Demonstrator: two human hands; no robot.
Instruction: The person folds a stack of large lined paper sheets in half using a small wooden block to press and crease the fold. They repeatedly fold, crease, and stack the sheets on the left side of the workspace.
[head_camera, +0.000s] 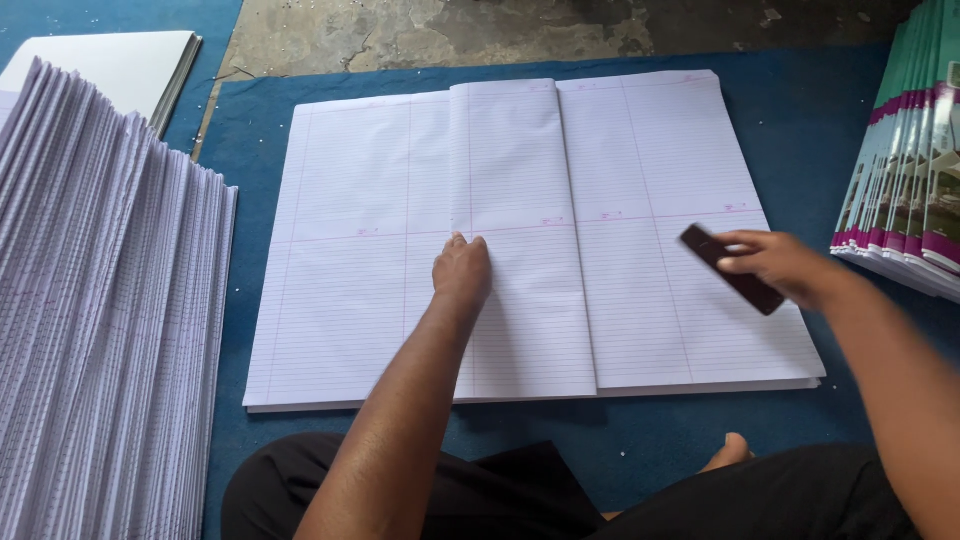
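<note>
A large stack of ruled white sheets lies flat on a blue mat in front of me. The top sheet is folded over, forming a narrow doubled panel down the middle. My left hand presses on the fold's left edge, fingers curled onto the paper. My right hand hovers over the right part of the sheets and grips a dark flat rectangular bar, tilted diagonally.
A fanned pile of folded ruled sheets fills the left side. A white board stack sits at the far left. Green and purple printed covers are fanned at the right edge. Bare concrete floor lies beyond the mat.
</note>
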